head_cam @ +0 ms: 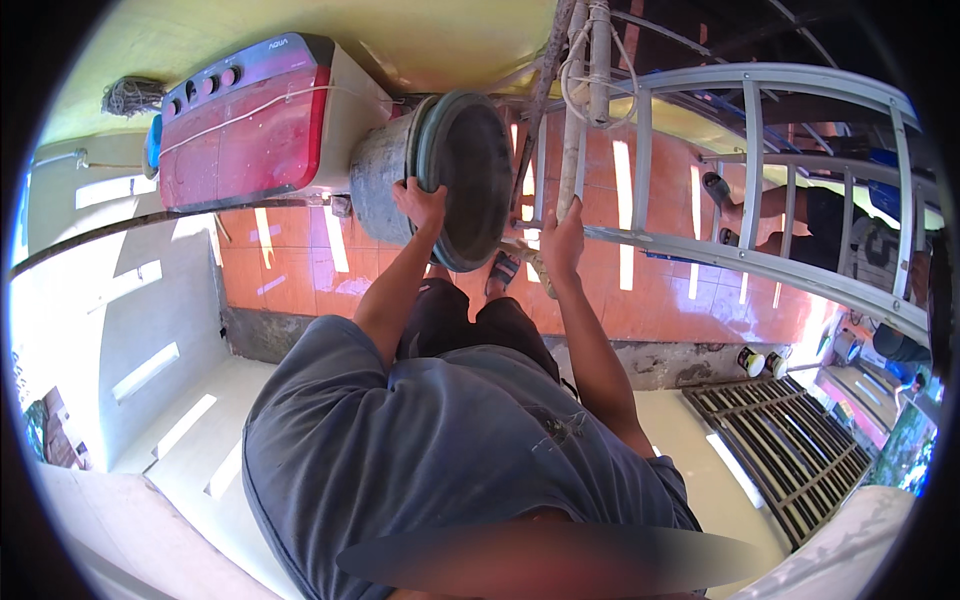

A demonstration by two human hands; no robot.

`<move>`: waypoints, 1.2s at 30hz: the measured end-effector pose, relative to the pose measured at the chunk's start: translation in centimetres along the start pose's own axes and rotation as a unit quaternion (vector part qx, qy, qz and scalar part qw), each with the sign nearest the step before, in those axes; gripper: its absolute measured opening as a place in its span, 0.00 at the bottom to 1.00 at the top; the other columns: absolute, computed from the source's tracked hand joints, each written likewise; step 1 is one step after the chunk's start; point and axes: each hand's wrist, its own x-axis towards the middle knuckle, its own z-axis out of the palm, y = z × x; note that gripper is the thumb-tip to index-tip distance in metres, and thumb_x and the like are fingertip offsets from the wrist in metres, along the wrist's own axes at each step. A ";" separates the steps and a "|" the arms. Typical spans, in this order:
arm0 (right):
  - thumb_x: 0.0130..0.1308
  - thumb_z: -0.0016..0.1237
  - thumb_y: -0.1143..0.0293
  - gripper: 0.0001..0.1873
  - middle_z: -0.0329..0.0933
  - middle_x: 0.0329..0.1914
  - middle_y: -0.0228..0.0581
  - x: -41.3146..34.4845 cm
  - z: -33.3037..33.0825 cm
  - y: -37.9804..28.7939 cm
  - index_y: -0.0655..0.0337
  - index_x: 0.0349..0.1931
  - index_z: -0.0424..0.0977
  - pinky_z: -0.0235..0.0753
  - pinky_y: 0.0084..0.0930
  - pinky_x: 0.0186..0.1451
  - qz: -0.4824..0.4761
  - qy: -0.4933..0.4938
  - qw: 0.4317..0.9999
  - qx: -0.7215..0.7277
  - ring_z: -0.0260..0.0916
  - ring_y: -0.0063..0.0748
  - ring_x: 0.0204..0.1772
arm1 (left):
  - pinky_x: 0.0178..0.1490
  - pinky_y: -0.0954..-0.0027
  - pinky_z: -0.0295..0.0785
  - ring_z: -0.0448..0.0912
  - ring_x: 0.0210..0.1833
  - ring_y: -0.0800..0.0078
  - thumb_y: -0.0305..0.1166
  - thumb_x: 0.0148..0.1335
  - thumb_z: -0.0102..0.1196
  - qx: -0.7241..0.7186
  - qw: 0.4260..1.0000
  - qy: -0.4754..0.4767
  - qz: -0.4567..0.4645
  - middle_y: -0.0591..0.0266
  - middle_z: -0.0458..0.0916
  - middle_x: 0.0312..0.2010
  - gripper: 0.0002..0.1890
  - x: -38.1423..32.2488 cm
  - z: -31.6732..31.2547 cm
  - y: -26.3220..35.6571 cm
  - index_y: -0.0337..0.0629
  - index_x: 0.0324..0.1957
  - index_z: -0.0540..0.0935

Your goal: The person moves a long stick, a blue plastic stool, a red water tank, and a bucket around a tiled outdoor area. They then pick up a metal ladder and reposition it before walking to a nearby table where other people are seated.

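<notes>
My left hand [421,204] grips the near rim of a dark grey-green plastic tub [472,180], which is tilted so its hollow inside faces right. Another grey bucket [379,176] sits against the tub's back, seemingly stacked with it. My right hand [562,234] is closed around a pale, worn pole [572,154] that runs up toward the top of the view. Just below that hand, a short curved pale piece [536,262] shows; whether it belongs to the pole I cannot tell.
A red-lidded Aqua washing machine [247,135] stands left of the buckets. An aluminium ladder [697,251] stretches across the right, with another person [810,217] beyond it. Cord-tied poles [599,67] hang above the orange tiled floor [600,300]. A metal grille [780,450] is lower right.
</notes>
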 end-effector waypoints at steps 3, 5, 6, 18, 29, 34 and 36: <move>0.69 0.47 0.69 0.28 0.76 0.51 0.66 -0.2 -0.3 0.3 0.69 0.65 0.57 0.74 0.52 0.54 -0.024 -0.008 0.999 0.037 0.74 0.66 0.54 | 0.55 0.47 0.66 0.68 0.54 0.44 0.36 0.37 0.70 -0.015 0.999 0.039 0.021 0.45 0.69 0.48 0.26 -1.8 -2.5 -0.4 0.34 0.40 0.78; 0.67 0.49 0.73 0.27 0.74 0.52 0.68 -0.2 -0.5 0.5 0.70 0.64 0.58 0.73 0.51 0.55 0.001 -0.049 0.996 0.076 0.73 0.67 0.55 | 0.56 0.47 0.66 0.68 0.54 0.44 0.35 0.37 0.70 -0.020 0.998 0.056 0.022 0.44 0.69 0.48 0.26 -3.2 -4.2 -0.5 0.33 0.41 0.78; 0.67 0.49 0.73 0.27 0.75 0.52 0.68 -0.3 -0.5 0.6 0.70 0.64 0.58 0.73 0.51 0.55 -0.004 -0.047 0.996 0.079 0.73 0.67 0.55 | 0.56 0.47 0.66 0.68 0.54 0.43 0.35 0.38 0.70 -0.021 0.998 0.058 0.016 0.44 0.69 0.49 0.26 -3.8 -5.0 -0.5 0.32 0.41 0.78; 0.71 0.45 0.73 0.31 0.72 0.55 0.69 -0.5 -0.6 0.6 0.72 0.70 0.49 0.81 0.37 0.43 -0.024 -0.086 0.987 0.134 0.83 0.49 0.43 | 0.59 0.50 0.64 0.68 0.55 0.43 0.31 0.35 0.71 -0.084 0.993 0.087 0.006 0.42 0.69 0.49 0.24 -11.1 -13.3 -5.0 0.33 0.36 0.75; 0.69 0.43 0.75 0.29 0.73 0.47 0.55 0.7 0.2 1.9 0.69 0.68 0.49 0.81 0.34 0.37 0.014 -0.108 0.982 0.155 0.79 0.42 0.38 | 0.61 0.51 0.65 0.68 0.56 0.44 0.30 0.35 0.71 -0.077 0.991 0.078 -0.072 0.43 0.69 0.52 0.24 -20.5 -21.9 -14.8 0.34 0.37 0.76; 0.66 0.42 0.76 0.22 0.73 0.36 0.49 1.7 0.8 3.4 0.74 0.58 0.54 0.77 0.33 0.30 -0.036 -0.103 0.984 0.139 0.77 0.37 0.32 | 0.59 0.50 0.65 0.68 0.57 0.44 0.30 0.35 0.71 -0.046 0.988 0.092 -0.118 0.42 0.69 0.52 0.26 -25.7 -22.8 -20.2 0.35 0.39 0.76; 0.66 0.42 0.76 0.22 0.72 0.36 0.50 1.8 0.7 3.4 0.75 0.57 0.55 0.78 0.33 0.31 -0.034 -0.116 0.981 0.150 0.77 0.38 0.31 | 0.58 0.50 0.66 0.68 0.56 0.44 0.31 0.35 0.71 -0.028 0.983 0.115 -0.139 0.42 0.69 0.52 0.25 -27.7 -22.7 -22.2 0.34 0.39 0.77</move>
